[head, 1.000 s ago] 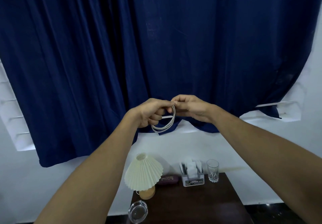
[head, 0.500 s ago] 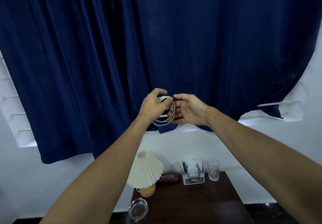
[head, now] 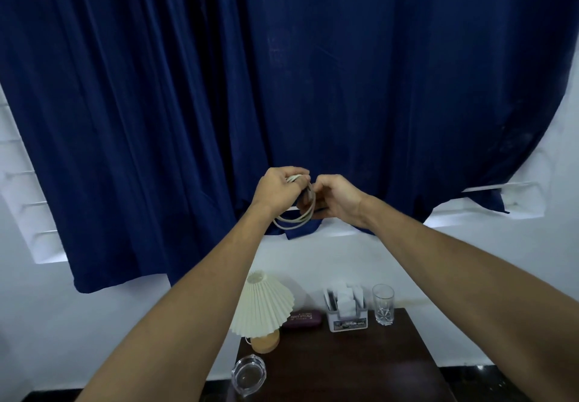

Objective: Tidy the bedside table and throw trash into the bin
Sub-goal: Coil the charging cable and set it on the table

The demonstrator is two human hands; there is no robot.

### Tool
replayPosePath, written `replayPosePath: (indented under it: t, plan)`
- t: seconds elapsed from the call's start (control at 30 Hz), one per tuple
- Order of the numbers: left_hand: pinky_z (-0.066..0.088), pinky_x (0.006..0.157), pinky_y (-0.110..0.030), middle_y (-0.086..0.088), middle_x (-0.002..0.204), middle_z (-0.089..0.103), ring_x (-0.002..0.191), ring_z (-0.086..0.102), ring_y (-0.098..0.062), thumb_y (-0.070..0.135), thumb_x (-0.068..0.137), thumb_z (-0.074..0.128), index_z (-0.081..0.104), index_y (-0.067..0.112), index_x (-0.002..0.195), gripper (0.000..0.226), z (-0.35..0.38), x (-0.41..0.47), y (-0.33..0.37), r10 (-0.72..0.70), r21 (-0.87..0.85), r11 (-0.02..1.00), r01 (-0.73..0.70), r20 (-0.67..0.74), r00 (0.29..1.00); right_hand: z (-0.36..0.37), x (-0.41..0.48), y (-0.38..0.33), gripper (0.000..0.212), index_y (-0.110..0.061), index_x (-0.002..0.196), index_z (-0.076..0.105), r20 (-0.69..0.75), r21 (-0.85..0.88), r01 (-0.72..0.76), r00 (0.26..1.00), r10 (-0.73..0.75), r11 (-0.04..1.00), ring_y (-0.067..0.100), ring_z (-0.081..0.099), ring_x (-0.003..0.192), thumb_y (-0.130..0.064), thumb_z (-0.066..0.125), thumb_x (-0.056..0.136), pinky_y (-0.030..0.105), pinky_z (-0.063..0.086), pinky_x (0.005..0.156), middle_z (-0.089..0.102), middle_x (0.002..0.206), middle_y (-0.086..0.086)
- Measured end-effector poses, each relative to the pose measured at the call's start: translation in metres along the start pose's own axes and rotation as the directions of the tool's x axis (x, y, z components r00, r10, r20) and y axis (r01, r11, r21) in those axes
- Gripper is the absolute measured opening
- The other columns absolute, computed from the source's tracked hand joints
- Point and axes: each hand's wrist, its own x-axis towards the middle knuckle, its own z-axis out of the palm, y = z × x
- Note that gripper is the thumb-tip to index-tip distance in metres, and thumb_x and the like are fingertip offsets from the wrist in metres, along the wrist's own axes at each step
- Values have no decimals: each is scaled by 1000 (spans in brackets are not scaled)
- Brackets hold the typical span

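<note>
Both hands up in front of a dark blue curtain (head: 282, 88), well above the table. Left hand (head: 277, 190) grips the top of a coiled white cable (head: 294, 221), fingers curled tight round the bunch, with the loops hanging below the fist. Right hand (head: 336, 199) has its fingers curled on the coil's right side, pinching it.

White wall (head: 313, 260) below the curtain; white window slats (head: 28, 204) at left.

Dark wood bedside table (head: 344, 367) at the bottom. Along its back edge, from the left:
- pleated cream lamp (head: 261, 306) at the back left
- maroon glasses case (head: 302, 319) just beside it
- white box (head: 346, 323) with cards or packets standing in it
- empty drinking glass (head: 383, 304) at the right

Clear glass ashtray (head: 248, 373) on the front left corner.
</note>
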Motion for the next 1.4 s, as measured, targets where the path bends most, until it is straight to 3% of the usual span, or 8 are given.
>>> replayPosePath:
  t: [0.2,0.33,0.53,0.8,0.97,1.1,1.3,1.4]
  plan:
    - [55,71,-36,-1,72,75,70,67,-15,35,95,65,78,20,83,23,-5,4,3,-40,182,983,26,70,997,11,-4,0,34,-4,95,68,39,-4,-35,999,35,999,26,67,96,-28,54,76,52,46,109,73,99,15]
    - [51,62,-34,-3,66,71,63,63,-19,41,93,65,75,16,77,31,-9,4,0,-87,244,966,89,-18,996,26,-5,-5,30,-19,96,71,-99,-303,-16,995,-15,953,12,71,91,-40,70,76,40,59,93,75,95,-4]
    - [38,53,-28,0,57,60,55,54,-19,39,92,65,64,15,64,36,-12,1,-12,-191,250,944,214,-116,975,46,-11,-8,40,-28,78,52,-247,-889,6,835,-492,457,12,65,65,-66,62,69,33,54,58,65,67,-10]
    - [34,49,-27,5,50,52,49,46,-15,32,90,64,52,19,53,41,-3,-6,-17,-249,144,952,270,-149,957,59,-12,-10,19,-20,92,66,-106,-984,-28,882,-459,174,27,60,68,-34,53,91,34,45,58,65,77,3]
    - [29,43,-24,15,36,37,39,34,-9,40,92,70,78,18,78,27,-5,-13,-35,-281,-167,949,267,-68,957,34,-19,-8,23,-17,89,67,-222,-848,-3,910,-350,530,27,70,74,-33,55,98,44,61,65,72,81,4]
    - [23,36,-19,10,47,43,36,27,-8,40,92,71,78,24,78,22,7,-15,-47,-306,-334,899,284,-15,952,23,-18,7,20,-8,96,72,-332,-447,-6,930,-160,895,22,77,83,-24,61,101,36,65,63,77,90,11]
    - [27,35,-17,9,44,42,35,33,-7,37,95,68,76,13,93,25,43,-19,-66,-339,-387,872,301,-33,940,14,-8,52,14,-11,99,66,-383,-229,-23,921,-69,973,23,74,96,-22,59,102,36,58,89,77,101,10]
    - [31,42,-24,1,59,45,46,35,-12,36,98,63,65,8,106,29,72,-27,-93,-401,-389,847,363,-17,916,9,1,90,9,-11,97,63,-411,-206,-70,911,-21,976,17,68,82,-18,59,102,32,58,79,77,92,4]
